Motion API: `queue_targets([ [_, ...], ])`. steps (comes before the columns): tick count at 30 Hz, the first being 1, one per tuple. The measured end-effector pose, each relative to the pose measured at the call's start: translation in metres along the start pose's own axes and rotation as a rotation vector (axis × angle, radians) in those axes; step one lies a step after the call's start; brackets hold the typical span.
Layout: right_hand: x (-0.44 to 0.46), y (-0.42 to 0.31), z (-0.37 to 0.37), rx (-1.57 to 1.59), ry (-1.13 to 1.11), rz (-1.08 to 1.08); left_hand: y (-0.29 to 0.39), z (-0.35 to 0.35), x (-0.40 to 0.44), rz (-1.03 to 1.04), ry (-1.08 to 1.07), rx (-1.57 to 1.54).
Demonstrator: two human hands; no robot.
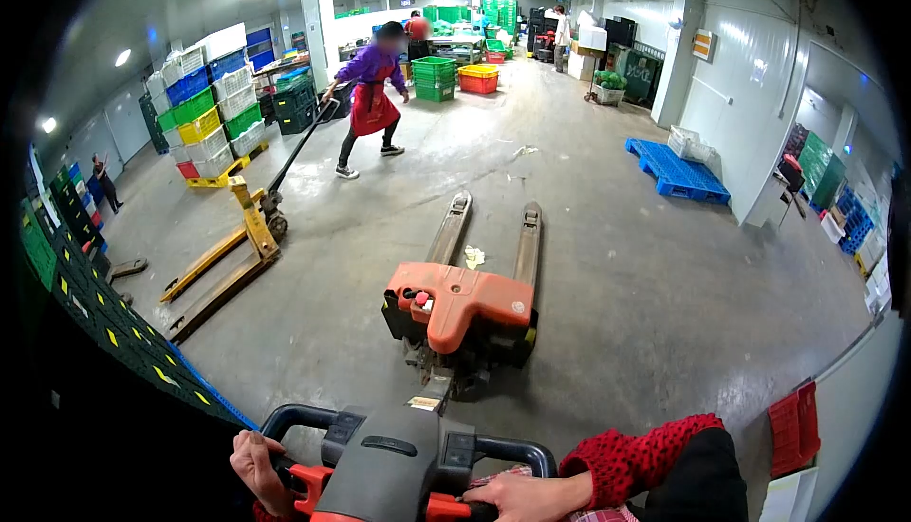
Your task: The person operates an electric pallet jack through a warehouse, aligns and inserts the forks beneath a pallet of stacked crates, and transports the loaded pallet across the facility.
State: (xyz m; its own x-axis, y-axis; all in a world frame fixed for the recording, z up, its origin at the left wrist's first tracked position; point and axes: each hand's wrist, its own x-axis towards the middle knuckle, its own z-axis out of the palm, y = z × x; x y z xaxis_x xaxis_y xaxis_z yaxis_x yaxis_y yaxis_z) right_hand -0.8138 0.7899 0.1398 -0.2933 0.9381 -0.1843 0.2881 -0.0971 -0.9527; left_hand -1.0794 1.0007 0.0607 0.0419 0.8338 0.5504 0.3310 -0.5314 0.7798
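The red pallet jack stands on the floor in the near middle, its bare forks pointing away. The left hand is curled around the left side of its handle; the right hand lies on the right side, but how far its fingers close is hidden. The jack looks heavy and rigid, likely to roll readily yet be slow to stop. The black side loops seem the firmest hold. Far left, a person grips a yellow jack's long bar.
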Motion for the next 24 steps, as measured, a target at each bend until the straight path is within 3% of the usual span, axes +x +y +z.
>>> queue_targets([
  [24,0.0,0.0012,-0.0006,0.008,-0.013,-0.023,0.0097,-0.0022,0.0008,-0.091,-0.04,-0.031],
])
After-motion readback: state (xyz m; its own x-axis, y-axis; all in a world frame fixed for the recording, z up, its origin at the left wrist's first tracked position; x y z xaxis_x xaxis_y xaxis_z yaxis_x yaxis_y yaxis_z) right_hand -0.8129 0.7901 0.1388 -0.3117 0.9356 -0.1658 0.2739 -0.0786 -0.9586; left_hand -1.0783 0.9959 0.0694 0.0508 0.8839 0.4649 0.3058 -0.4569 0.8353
